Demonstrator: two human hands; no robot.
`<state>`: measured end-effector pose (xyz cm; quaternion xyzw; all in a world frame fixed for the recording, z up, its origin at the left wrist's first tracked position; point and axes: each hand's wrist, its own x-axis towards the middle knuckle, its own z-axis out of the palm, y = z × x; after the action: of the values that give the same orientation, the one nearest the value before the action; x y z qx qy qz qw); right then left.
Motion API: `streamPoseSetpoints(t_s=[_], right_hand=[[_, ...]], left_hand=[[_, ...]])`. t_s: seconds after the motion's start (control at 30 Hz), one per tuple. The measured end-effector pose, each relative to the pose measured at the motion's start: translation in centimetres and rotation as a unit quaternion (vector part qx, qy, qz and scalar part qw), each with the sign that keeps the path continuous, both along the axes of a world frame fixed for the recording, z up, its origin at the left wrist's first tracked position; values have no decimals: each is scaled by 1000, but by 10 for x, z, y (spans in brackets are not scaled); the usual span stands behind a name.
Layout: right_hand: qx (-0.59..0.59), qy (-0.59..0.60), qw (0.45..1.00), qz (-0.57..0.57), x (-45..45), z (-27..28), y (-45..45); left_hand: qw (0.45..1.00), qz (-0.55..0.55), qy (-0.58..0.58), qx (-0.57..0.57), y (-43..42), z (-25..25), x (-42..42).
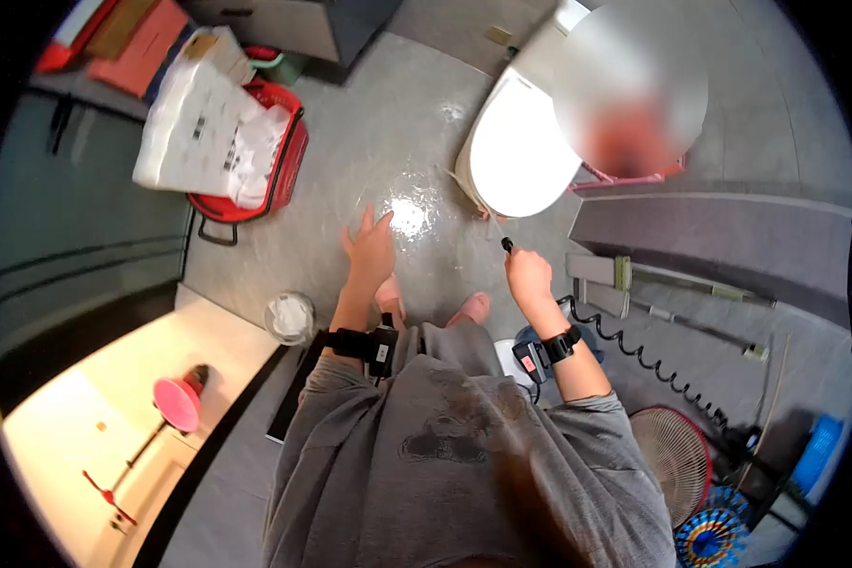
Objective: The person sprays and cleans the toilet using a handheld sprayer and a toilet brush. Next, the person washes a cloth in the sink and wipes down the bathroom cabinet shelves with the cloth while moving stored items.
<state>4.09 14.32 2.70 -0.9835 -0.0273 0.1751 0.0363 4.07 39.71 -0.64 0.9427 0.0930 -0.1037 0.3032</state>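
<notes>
My right hand is closed around the black grip of a slim tool. A thin pale rod runs from the grip toward the base of the toilet; its far end is hard to make out. The toilet's white lid is down. To the left, my left hand hangs over the grey floor with its fingers spread, holding nothing. Wet, shiny patches show on the floor between my left hand and the toilet.
A red basket with paper packs stands at the upper left. A small bin with a white liner is near my feet. On the right are a flat mop, a coiled black cord and a fan. A blurred disc hides the upper right.
</notes>
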Motion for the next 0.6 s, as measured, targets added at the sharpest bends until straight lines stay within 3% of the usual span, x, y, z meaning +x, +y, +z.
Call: streamPoseSetpoints(t_s=[0.07,0.33,0.6], right_hand=[[-23,0,1000,2,8,2,12],[-63,-44,997,-16,39,22,48],[-74,42,996,-6,16,5,41]], left_hand=[[999,-15,-51,-12,17,-9,2],[995,61,-27,-75,68,-13,6],[996,58,-4,-67,73,-27,6]])
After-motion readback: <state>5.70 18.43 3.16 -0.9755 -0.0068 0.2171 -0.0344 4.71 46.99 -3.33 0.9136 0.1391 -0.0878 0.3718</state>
